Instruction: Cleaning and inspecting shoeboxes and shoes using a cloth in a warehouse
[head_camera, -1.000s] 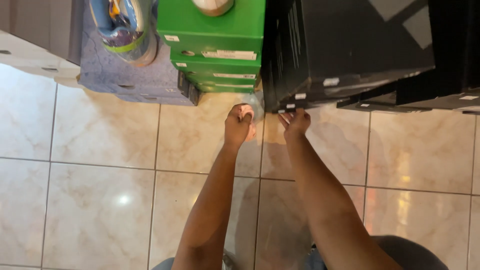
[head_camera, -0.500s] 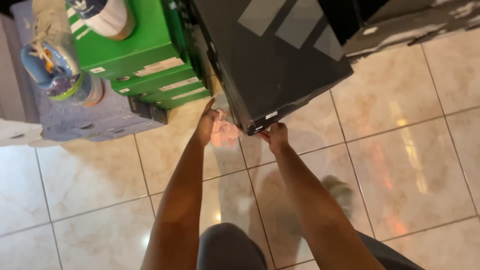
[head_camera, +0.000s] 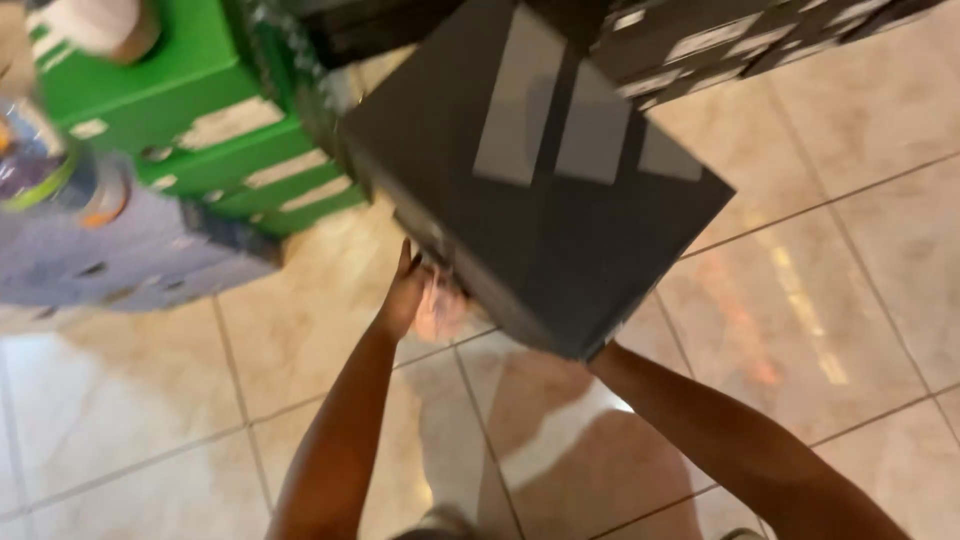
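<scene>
Left hand (head_camera: 405, 295) cups the near left edge of the black box (head_camera: 535, 190), fingers tucked under it. The right hand is hidden beneath the box's near corner; only the forearm shows, so its grip cannot be told. Box held tilted above the tiled floor (head_camera: 820, 300), just beside the green boxes (head_camera: 200, 130). Risk, as I judge it: a tilted load on an edge hold could slide off, or knock the green stack and the bottle (head_camera: 50, 170) next to it.
</scene>
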